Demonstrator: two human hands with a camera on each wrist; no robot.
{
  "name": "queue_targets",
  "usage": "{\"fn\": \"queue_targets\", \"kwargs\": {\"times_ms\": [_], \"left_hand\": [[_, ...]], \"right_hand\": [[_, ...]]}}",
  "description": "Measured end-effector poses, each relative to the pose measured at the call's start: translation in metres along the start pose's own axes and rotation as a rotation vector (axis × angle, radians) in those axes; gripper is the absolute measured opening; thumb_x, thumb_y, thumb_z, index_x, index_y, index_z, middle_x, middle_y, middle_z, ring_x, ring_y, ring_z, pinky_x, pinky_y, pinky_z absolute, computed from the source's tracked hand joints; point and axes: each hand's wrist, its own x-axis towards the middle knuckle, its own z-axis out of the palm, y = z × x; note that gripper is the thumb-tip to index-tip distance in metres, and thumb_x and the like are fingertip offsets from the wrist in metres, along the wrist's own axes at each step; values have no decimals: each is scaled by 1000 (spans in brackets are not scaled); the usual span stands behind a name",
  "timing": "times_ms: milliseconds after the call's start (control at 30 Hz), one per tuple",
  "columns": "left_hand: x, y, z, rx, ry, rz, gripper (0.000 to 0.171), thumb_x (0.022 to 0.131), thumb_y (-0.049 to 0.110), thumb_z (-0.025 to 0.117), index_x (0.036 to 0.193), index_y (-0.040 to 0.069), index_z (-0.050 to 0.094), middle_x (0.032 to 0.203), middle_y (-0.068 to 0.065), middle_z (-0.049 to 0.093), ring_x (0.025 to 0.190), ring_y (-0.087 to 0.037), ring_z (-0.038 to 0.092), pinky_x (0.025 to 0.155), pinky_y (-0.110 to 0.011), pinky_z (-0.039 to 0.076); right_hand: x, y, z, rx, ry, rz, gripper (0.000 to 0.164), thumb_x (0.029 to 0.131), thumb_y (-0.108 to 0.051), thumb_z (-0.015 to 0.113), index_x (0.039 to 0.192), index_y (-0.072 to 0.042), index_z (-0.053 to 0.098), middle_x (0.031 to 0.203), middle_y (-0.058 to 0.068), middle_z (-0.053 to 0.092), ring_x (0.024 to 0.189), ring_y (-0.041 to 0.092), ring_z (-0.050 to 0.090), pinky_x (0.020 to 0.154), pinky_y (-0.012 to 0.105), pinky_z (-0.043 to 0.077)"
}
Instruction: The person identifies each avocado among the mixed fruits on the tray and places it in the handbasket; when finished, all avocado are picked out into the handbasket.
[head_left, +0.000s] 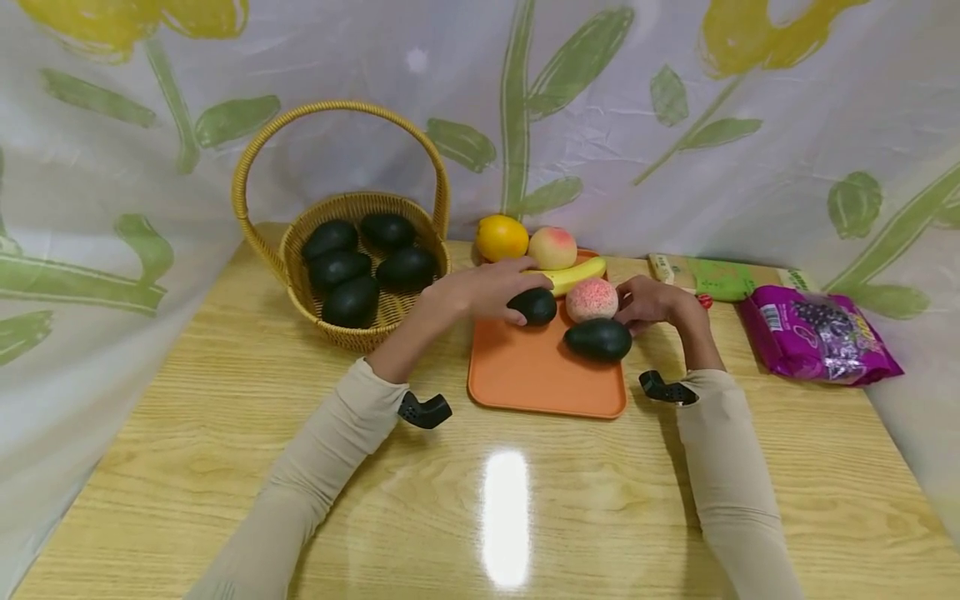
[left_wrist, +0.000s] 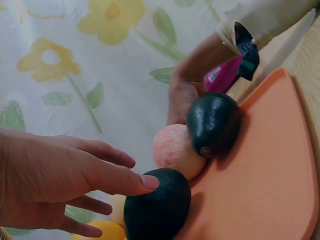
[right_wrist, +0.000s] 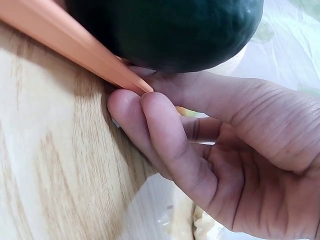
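Observation:
An orange tray (head_left: 547, 383) lies on the wooden table with fruit on it. My left hand (head_left: 491, 290) reaches over a dark green avocado (head_left: 536, 308) there. In the left wrist view its thumb (left_wrist: 149, 182) lies against that avocado, while the other fingers stay spread. My right hand (head_left: 647, 300) pinches the tray's right rim between thumb and fingers (right_wrist: 167, 125). Just beside it are a second avocado (head_left: 598, 341) and a speckled pink peach (head_left: 591, 298). Behind them lies a yellow banana (head_left: 573, 276), partly covered by my left fingers.
To the left stands a wicker basket (head_left: 360, 337) with a tall handle, holding several avocados. A yellow-orange fruit (head_left: 501, 238) and a pale peach (head_left: 553, 247) sit at the tray's back. Rightward lie a green-and-tan packet (head_left: 727, 279), a small red item (head_left: 704, 300) and a purple bag (head_left: 817, 335).

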Motion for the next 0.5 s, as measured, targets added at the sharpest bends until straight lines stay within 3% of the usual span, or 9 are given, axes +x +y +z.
{"fn": "queue_targets", "kwargs": {"times_ms": [300,500], "left_hand": [[6,-2,7,62,-40,16,62,98,21,74,155,21,50,166,-14,37,150,-35,42,125,-49,37],[4,-3,9,80,-43,-2,58,98,20,75,152,23,54,160,-12,42,139,-35,50,122,-48,41]], "right_hand": [[-2,1,-1,14,-9,1,52,91,-15,72,134,10,58,123,24,66,81,9,65,70,23,59],[-2,0,1,13,-7,-7,50,91,-15,71,134,8,60,118,20,67,80,8,64,69,22,58]]}}
